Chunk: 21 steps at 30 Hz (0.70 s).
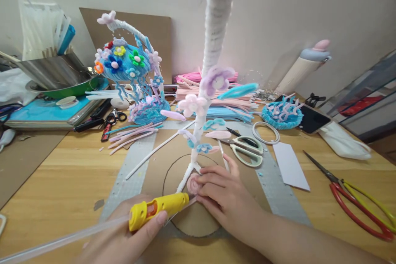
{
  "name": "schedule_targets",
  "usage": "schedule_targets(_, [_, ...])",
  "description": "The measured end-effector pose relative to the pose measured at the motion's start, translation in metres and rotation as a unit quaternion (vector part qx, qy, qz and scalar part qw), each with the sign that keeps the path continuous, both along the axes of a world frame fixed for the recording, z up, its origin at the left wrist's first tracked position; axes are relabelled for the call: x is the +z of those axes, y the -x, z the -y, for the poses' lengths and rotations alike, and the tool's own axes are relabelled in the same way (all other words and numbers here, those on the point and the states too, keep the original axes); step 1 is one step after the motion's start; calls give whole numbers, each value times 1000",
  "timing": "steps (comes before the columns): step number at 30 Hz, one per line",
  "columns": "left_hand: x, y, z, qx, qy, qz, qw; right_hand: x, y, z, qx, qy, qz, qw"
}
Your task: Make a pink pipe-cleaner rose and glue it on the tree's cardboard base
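My left hand (136, 222) is wrapped round a yellow hot glue gun (159, 209), with a clear glue stick (68, 237) trailing from its back end. The gun's front end points at a small pink pipe-cleaner coil (194, 183). My right hand (224, 192) has its fingertips closed on that coil's right side, at the foot of a white wrapped stem (198, 132). Pink, purple and blue pipe-cleaner flowers and leaves grow from the stem, which stands upright on splayed legs. Beneath lies a cardboard sheet (157, 165) with a circle drawn on it.
Green-handled scissors (247, 150) lie behind my right hand; red-and-yellow scissors (343, 185) are at the right. A finished-looking flower lamp shape (126, 64) and pipe-cleaner bundles (213, 95) stand at the back. A metal container (55, 70) sits at the left.
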State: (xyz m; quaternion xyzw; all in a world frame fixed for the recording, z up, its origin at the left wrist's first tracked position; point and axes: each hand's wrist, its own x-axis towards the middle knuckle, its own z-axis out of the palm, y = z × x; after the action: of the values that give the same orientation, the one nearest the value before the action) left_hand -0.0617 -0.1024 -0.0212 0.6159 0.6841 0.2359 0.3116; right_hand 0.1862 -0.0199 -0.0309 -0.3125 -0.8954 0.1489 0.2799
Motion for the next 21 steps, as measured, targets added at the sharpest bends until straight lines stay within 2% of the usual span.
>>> schedule_targets(3, [8,-6,-6,-20,32,-31,999,0,0,0,1,0,-2,1000])
schedule_targets(8, [19,-18,-12,-12,3,-74,997,0,0,0,3,6,-6,1000])
schedule_targets(15, [13,-8,-6,0,14,-81,997,0,1,0,0,0,1,1000])
schedule_targets(21, [9,-2,-5,18,15,-27,999,0,1,0,4,12,-5,1000])
